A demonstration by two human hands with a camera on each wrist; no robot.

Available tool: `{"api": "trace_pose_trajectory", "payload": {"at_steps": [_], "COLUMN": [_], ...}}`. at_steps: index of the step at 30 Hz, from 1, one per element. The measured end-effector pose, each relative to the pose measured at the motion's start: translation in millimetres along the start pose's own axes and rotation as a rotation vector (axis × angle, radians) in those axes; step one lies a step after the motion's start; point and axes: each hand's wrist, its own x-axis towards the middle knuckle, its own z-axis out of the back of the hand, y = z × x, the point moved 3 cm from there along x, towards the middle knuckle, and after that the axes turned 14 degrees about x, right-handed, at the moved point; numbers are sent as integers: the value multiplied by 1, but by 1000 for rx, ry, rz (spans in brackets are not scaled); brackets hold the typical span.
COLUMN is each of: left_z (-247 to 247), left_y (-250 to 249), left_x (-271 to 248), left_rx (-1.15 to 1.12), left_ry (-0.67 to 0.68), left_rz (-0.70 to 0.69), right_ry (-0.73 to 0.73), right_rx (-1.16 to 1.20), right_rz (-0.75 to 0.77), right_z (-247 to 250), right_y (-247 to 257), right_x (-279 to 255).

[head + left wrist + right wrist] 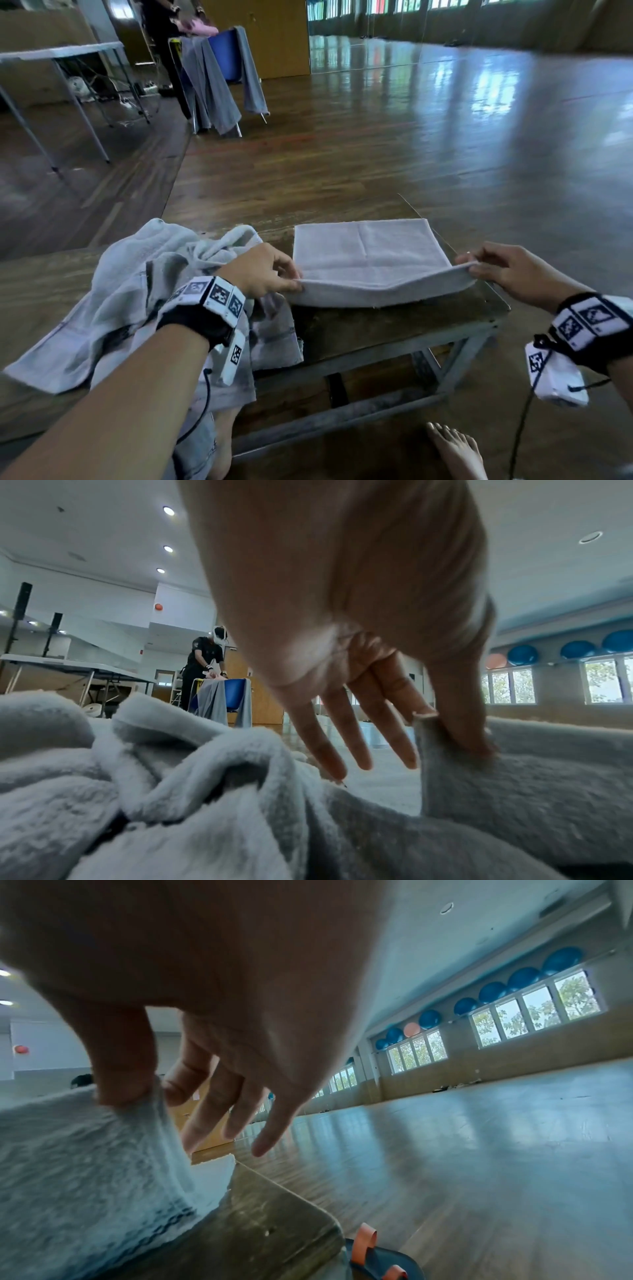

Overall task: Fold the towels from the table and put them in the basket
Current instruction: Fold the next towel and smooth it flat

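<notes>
My left hand (262, 270) and right hand (507, 270) each pinch a near corner of the towel (370, 253). I should lift both evenly and match the edges on the tabletop (394, 325).

Black wristbands (197, 320) (white coded tags), bare feet (457, 450)

The right hand (192, 1010) fills the upper left, its thumb and forefinger pinching the raised edge of a pale grey terry towel (75, 1164); the other fingers (212, 1115) hang straight. The towel drapes onto a worn brown wooden surface (267, 1223). Near the lower edge sits a dark basket with orange handles (380, 1259). Far right, blue exercise balls (524, 977) line the windows above the glossy wooden floor (462, 1137).
</notes>
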Motion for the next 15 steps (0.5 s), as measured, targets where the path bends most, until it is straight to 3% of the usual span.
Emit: {"api": "trace_pose_trajectory", "payload": {"at_steps": [6, 11, 15], "left_z": [-1, -8, -5], "left_y": [-2, -4, -1], "left_x": [2, 6, 21], "left_rx": [-89, -164, -140], "left_ry": [49, 217, 29], "left_rz": [65, 145, 164], "right_ry": [59, 135, -14], "right_rx": [88, 77, -40], "right_rz": [-72, -181, -193], "right_z": [4, 3, -1], "right_y": [10, 6, -2], "right_x": [-7, 0, 17]}}
